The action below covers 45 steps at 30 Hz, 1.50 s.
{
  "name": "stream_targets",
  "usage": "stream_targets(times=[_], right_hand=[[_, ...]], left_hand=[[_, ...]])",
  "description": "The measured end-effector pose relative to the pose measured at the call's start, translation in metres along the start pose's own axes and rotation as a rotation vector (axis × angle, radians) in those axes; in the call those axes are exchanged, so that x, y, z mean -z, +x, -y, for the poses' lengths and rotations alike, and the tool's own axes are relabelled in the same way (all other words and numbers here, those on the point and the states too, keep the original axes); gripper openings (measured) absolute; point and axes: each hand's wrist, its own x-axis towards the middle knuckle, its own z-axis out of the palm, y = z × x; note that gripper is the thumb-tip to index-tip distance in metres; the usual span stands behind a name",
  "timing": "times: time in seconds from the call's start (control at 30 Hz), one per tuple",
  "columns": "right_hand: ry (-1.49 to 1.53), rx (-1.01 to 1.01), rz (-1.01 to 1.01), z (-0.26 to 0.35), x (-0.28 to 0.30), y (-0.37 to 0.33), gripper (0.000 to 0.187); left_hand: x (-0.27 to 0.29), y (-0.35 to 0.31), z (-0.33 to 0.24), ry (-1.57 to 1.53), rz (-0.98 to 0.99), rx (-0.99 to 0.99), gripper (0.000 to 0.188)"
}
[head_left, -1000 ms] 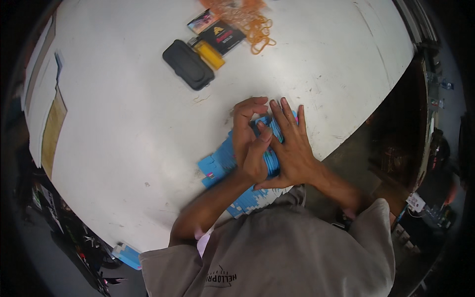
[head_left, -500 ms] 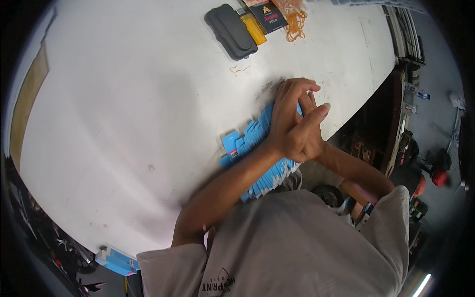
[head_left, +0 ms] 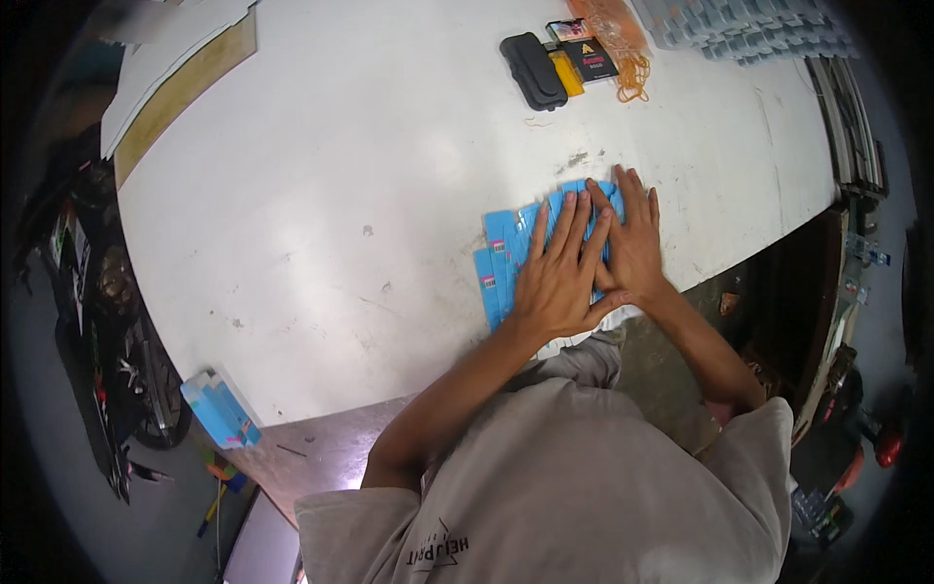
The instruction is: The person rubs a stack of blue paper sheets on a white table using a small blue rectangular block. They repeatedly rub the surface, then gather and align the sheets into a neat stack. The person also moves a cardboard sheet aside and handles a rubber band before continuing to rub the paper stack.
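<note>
A fanned pile of flat blue cartons with white ends and small barcodes lies at the table's near edge. Across the middle of the pile my left hand rests palm down, fingers stretched and apart. My right hand presses flat on the pile's right end, its fingers long and pointing away from me. The two hands touch near the left thumb. They hide much of the cartons beneath, and neither grasps anything.
On the white table lie a dark grey case, a yellow lighter, a black packet and orange rubber bands. Grey-blue stacked pieces fill the far right. A blue carton bundle sits at the near left corner.
My hands were overlapped and raised with curled fingers; now they lie flat side by side on the cartons. The cartons lie flatter and more overlapped. The view has shifted, showing more table.
</note>
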Motion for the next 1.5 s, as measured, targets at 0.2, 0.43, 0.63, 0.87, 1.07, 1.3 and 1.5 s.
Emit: stream_targets(times=[0.2, 0.43, 0.63, 0.87, 1.07, 1.3, 1.5], right_hand=[[0.178, 0.077, -0.125, 0.000, 0.008, 0.003, 0.083], [0.180, 0.020, -0.153, 0.002, 0.010, 0.001, 0.083], [0.179, -0.029, -0.131, 0.007, 0.015, 0.000, 0.083], [0.254, -0.050, -0.177, 0.001, 0.012, -0.002, 0.088], [0.441, -0.048, -0.253, 0.006, 0.006, -0.004, 0.097], [0.992, -0.034, -0.405, 0.060, -0.024, 0.010, 0.081], [2.125, 0.035, -0.550, 0.108, -0.034, 0.032, 0.078]], left_hand=[[0.038, -0.005, 0.006, -0.471, -0.134, -0.043, 0.098], [0.029, -0.048, 0.016, 0.448, 0.059, 0.218, 0.097], [0.051, -0.056, 0.023, -0.014, -0.245, 0.134, 0.098], [0.066, -0.079, -0.014, -0.020, -0.442, 0.916, 0.073], [0.039, -0.072, -0.009, -0.460, -0.441, 0.923, 0.036], [0.075, -0.006, -0.032, -0.192, -0.207, 0.744, 0.068], [0.118, 0.015, -0.028, 0.115, 0.281, 0.641, 0.128]])
